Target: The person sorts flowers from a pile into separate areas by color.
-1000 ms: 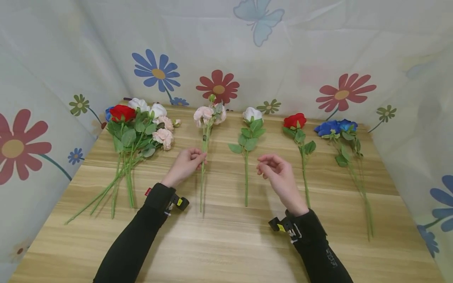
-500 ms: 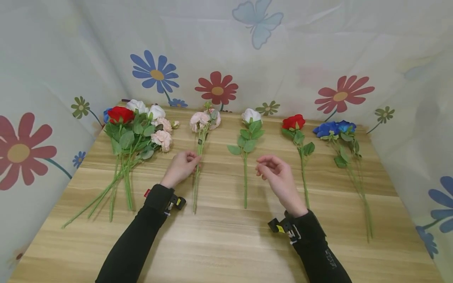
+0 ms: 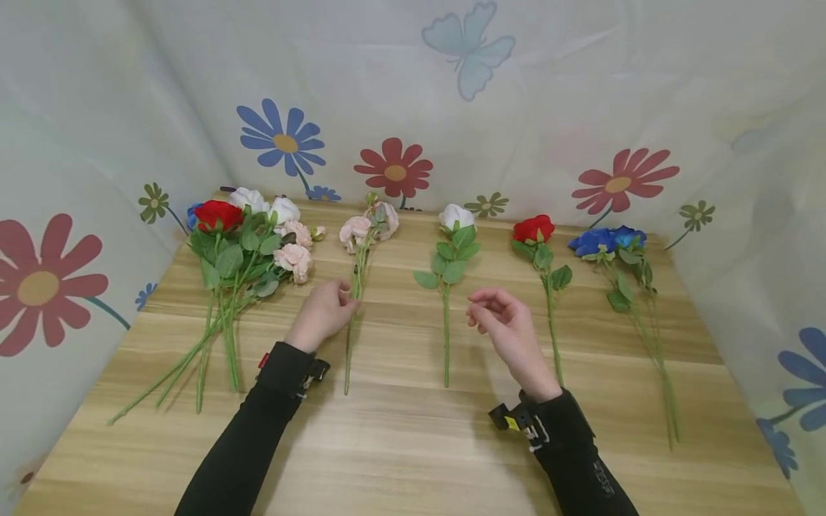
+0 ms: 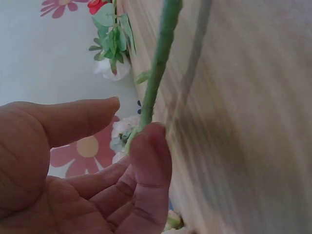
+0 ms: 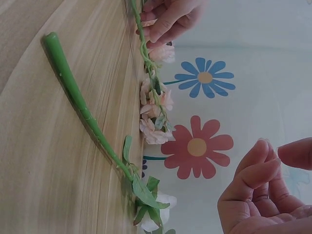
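In the head view, my left hand (image 3: pixel 320 313) is at the stem of a pale pink flower spray (image 3: pixel 356 233) lying on the table. The left wrist view shows the thumb apart from the fingers, while a fingertip lies right at the green stem (image 4: pixel 161 63). My right hand (image 3: pixel 506 333) hovers between a white rose (image 3: pixel 457 217) and a red rose (image 3: pixel 534 228), fingers loosely bent and holding nothing. Seen from the right wrist, the white rose's stem (image 5: pixel 73 90) lies on the wood, apart from that hand.
A bunch of red, white, blue and pink flowers (image 3: pixel 219 215) lies at the left with crossed stems. Blue flowers (image 3: pixel 594 241) lie at the far right. A wooden table (image 3: pixel 413 451) bears everything, and a flower-printed curtain (image 3: pixel 542 86) stands around its back and sides.
The pink flower spray has shifted left along with my left hand, whose thumb now stands off the stem. My right hand has stayed nearly still. The head view has tilted slightly upward.
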